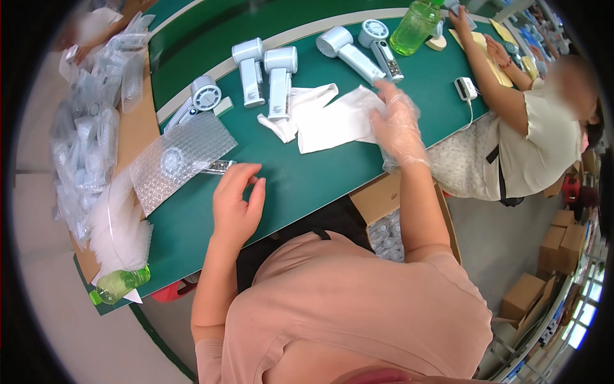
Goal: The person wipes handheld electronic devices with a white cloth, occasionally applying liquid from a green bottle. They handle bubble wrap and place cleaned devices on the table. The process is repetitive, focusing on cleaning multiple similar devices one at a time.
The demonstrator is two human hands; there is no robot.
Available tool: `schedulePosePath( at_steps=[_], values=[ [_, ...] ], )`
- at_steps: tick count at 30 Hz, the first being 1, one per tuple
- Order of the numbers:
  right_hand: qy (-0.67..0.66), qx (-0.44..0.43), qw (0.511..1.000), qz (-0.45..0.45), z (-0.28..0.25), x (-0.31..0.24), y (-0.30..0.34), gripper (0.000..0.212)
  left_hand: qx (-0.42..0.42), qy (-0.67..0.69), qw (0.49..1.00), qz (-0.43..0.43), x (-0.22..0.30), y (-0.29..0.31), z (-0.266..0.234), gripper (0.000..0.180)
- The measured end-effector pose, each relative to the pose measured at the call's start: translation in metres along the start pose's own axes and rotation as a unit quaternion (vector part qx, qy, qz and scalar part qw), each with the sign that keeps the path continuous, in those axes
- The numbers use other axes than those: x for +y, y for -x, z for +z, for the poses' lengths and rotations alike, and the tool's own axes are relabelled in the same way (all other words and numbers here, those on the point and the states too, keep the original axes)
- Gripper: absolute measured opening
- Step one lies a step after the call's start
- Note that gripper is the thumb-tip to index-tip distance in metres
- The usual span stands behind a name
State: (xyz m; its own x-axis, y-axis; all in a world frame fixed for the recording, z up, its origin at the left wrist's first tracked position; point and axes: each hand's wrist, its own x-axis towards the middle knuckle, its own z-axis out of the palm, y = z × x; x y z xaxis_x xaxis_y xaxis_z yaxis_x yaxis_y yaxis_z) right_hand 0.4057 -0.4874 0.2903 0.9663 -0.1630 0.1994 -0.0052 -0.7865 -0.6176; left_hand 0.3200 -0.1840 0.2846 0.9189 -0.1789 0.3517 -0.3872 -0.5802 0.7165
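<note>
My left hand (pixel 238 201), bare, has its fingers loosely curved and its thumb apart, with nothing in it. Beside its fingertips is the handle of a handheld fan (pixel 220 167), whose round head lies under a sheet of bubble wrap (pixel 185 153). My right hand (pixel 398 128) wears a clear plastic glove. Its fingers are apart, the fingertips at the handle end of a pale blue handheld fan (pixel 350 54); whether they touch is hard to tell. A white cloth (pixel 336 121) lies just left of that hand.
Several more fans, such as an upright pair (pixel 279 67), stand or lie along the far side of the green table (pixel 288 185). Bagged fans (pixel 89 141) pile up at left. Green bottles (pixel 416 29) (pixel 121 285) stand far right and lie near left. A co-worker (pixel 524 141) sits at right.
</note>
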Motion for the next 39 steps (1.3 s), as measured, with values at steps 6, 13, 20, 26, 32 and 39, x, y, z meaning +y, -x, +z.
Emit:
schedulePosePath(
  at_steps=[6,13,20,26,32,39],
  values=[
    [0.013,0.062,0.996,-0.060,-0.012,0.017,0.004,0.033,-0.042,-0.087,0.991,0.095,0.000,-0.037,0.030,0.028],
    [0.026,-0.044,0.998,-0.048,-0.029,0.033,0.031,0.048,-0.098,-0.170,0.972,0.132,-0.007,-0.052,0.088,0.021],
    [-0.002,-0.004,0.997,-0.075,-0.015,0.047,0.054,0.062,-0.067,0.050,0.996,-0.010,0.012,-0.048,0.052,0.003],
    [0.014,-0.007,0.993,-0.116,0.000,-0.005,0.061,0.054,-0.024,0.267,0.955,-0.130,0.022,-0.045,0.013,0.006],
    [-0.133,-0.024,0.978,-0.157,0.034,0.019,0.032,0.024,0.073,0.231,0.968,-0.057,0.033,-0.053,-0.031,0.012],
    [-0.009,-0.109,0.979,-0.170,0.037,-0.030,0.053,0.027,0.032,0.367,0.920,-0.133,0.023,-0.049,-0.063,0.014]
  ],
)
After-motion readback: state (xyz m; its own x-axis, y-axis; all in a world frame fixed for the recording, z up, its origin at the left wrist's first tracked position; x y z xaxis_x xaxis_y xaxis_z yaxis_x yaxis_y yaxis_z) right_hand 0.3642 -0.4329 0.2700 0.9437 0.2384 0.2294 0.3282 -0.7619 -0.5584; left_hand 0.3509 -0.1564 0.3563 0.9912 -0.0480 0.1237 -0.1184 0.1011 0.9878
